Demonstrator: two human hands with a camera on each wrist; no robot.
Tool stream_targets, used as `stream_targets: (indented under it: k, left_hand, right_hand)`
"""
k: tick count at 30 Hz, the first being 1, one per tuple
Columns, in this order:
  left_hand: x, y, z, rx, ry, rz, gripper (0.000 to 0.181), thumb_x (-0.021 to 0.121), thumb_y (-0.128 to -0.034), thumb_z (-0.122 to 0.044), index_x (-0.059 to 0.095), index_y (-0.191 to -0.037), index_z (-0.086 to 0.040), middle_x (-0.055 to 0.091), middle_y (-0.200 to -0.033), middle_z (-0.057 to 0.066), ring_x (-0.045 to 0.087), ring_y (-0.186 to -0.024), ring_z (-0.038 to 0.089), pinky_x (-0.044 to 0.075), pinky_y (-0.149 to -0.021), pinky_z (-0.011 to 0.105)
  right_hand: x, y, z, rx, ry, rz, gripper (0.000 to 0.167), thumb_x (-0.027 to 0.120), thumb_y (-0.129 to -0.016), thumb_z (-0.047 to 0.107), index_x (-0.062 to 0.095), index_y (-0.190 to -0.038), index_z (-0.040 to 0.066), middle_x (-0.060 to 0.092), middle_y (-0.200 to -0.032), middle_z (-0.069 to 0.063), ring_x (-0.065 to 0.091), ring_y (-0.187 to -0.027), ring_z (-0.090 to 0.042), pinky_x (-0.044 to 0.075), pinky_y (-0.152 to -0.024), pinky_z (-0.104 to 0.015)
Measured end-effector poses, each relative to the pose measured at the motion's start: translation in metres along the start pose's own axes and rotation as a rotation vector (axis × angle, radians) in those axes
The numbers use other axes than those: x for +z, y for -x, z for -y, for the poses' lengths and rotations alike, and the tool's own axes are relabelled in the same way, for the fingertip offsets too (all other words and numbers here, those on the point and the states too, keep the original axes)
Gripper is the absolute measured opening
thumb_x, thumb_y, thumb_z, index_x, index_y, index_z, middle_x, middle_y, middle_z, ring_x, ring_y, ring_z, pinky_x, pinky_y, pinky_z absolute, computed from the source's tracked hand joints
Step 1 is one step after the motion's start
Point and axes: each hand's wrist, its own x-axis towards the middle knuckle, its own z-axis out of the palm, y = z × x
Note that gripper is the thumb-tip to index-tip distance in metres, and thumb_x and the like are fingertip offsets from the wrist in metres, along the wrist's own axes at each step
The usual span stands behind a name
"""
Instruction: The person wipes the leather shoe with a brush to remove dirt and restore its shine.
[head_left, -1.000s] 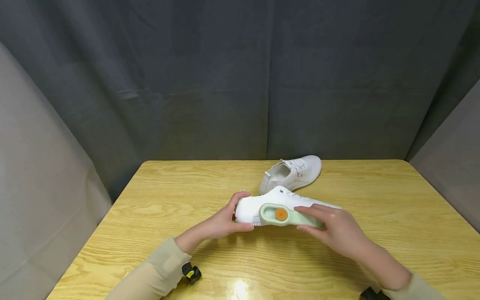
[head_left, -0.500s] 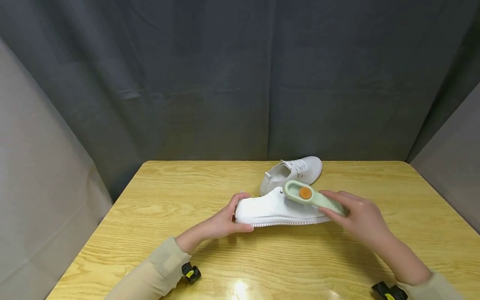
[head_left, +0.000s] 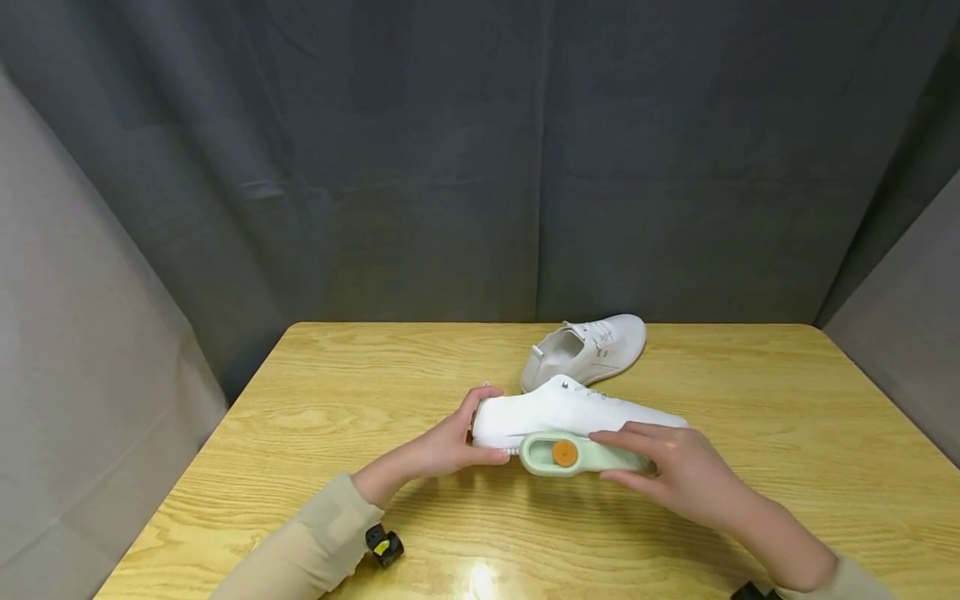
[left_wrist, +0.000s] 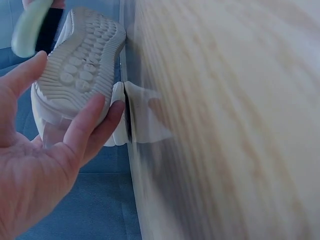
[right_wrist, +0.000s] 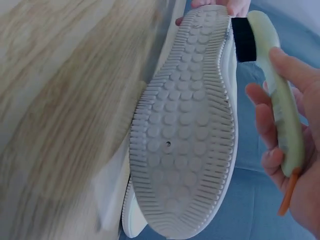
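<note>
My left hand (head_left: 442, 443) grips the heel of a white shoe (head_left: 536, 414), held on its side with the toe to the right. In the right wrist view its ridged sole (right_wrist: 182, 125) faces the camera. My right hand (head_left: 678, 467) holds a pale green brush (head_left: 600, 457) with an orange knob (head_left: 565, 453). The brush's black bristles (right_wrist: 244, 40) meet the shoe's side near the sole edge, toward the heel. In the left wrist view the fingers of my left hand (left_wrist: 55, 145) spread around the heel.
A second white shoe (head_left: 615, 350) lies on the wooden table (head_left: 360, 367) just behind the held one. Dark curtain (head_left: 420, 167) hangs beyond the table's back edge, with pale cloth (head_left: 75, 333) at the left side. Small black devices are strapped at both wrists.
The brush first moved up and right toward the laces, then came back down and left to the lower side near the heel. My left hand keeps its hold on the shoe.
</note>
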Motion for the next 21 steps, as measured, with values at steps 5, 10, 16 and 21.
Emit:
stream_targets:
  k: [5,10,16,21]
  left_hand:
    - [0.001,0.0,0.0,-0.021,-0.012,-0.005,0.081,0.075,-0.0877,-0.022,0.021,-0.148,-0.016,0.038,-0.138,0.014,0.05,-0.11,0.021,0.045,-0.09,0.035]
    - [0.0,0.0,-0.001,-0.03,-0.021,-0.01,0.081,0.074,-0.0879,-0.023,0.021,-0.148,-0.017,0.039,-0.136,0.015,0.049,-0.112,0.021,0.044,-0.091,0.036]
    - [0.0,0.0,0.0,-0.022,-0.024,0.002,0.081,0.074,-0.0879,-0.023,0.02,-0.148,-0.017,0.035,-0.14,0.015,0.046,-0.116,0.022,0.043,-0.094,0.037]
    - [0.0,0.001,0.0,-0.03,-0.019,0.003,0.081,0.074,-0.0879,-0.024,0.02,-0.148,-0.019,0.034,-0.141,0.015,0.046,-0.117,0.023,0.042,-0.094,0.037]
  right_hand:
    - [-0.004,0.003,-0.005,0.129,0.053,0.029,0.042,0.086,-0.072,0.024,0.073,-0.112,0.021,0.07,-0.097,0.003,0.066,-0.079,-0.012,0.051,-0.061,-0.031]
    - [-0.012,0.005,-0.017,0.233,0.113,0.007,0.042,0.085,-0.073,0.023,0.073,-0.113,0.017,0.069,-0.09,0.003,0.06,-0.068,-0.011,0.046,-0.054,-0.031]
    - [-0.027,0.011,-0.036,0.4,0.213,-0.057,0.044,0.082,-0.078,0.025,0.07,-0.116,0.006,0.07,-0.1,-0.016,0.066,-0.08,-0.033,0.049,-0.059,-0.047]
    - [-0.035,0.015,-0.036,0.442,0.156,-0.031,0.043,0.081,-0.08,0.026,0.07,-0.116,0.006,0.069,-0.108,-0.019,0.064,-0.094,-0.042,0.049,-0.069,-0.056]
